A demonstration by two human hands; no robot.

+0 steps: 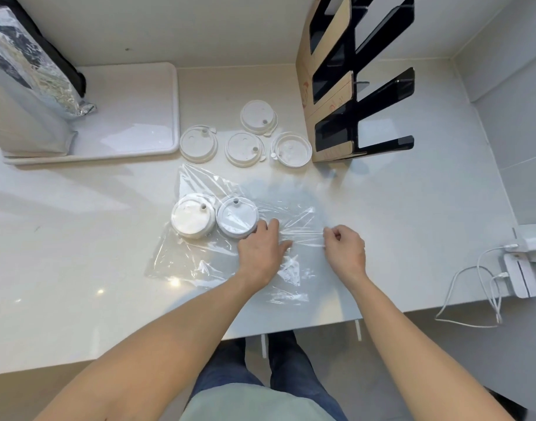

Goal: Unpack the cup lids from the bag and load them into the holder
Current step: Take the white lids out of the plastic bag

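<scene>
A clear plastic bag (199, 256) lies flat on the white counter. Two short stacks of white cup lids (193, 215) (237, 218) sit inside its left part. My left hand (262, 247) lies on the bag with its fingers against the right stack. My right hand (345, 247) pinches the bag's right edge, pulling the film taut. Several loose white lids (198, 144) (244, 148) (292, 149) (259, 117) lie on the counter beyond the bag. The black lid holder (360, 83) with a cardboard side stands at the back right, its slots showing no lids.
A white tray (157, 147) at the back left carries a silver foil bag (32, 71). A white charger with cables (518, 268) sits at the counter's right edge. The counter's front edge (169, 350) runs just below the bag.
</scene>
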